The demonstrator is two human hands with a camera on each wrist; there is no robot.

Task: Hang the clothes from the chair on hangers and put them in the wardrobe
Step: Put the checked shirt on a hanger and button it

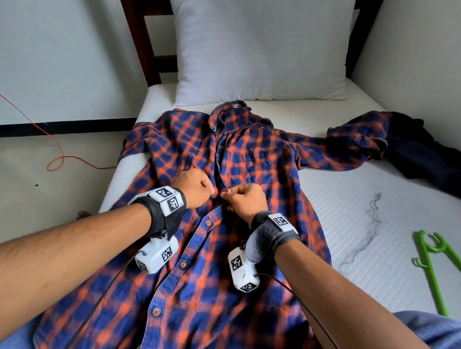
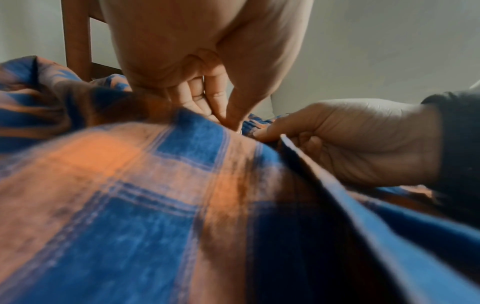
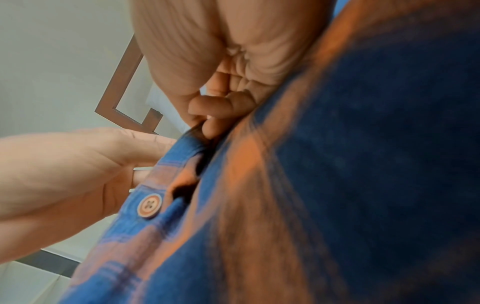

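A blue-and-orange plaid button-up shirt lies spread face up on the white textured mattress, collar at 12 o'clock just below the white pillow, one sleeve stretched toward 2 o'clock. Both hands meet at the shirt's front placket, at the centre of the head view. The left hand has its fingers curled, pinching the button-side edge of the fabric; the right hand is likewise clenched on the overlapping buttonhole edge, thumb and fingers nipping the cloth. Below them, toward 6 o'clock, the placket lies open, with round orange buttons in a row. A green plastic hanger rests on the mattress at 4 o'clock. A dark navy garment lies crumpled at 2 o'clock, touching the sleeve end. A red cord loops on the floor at 9 o'clock.
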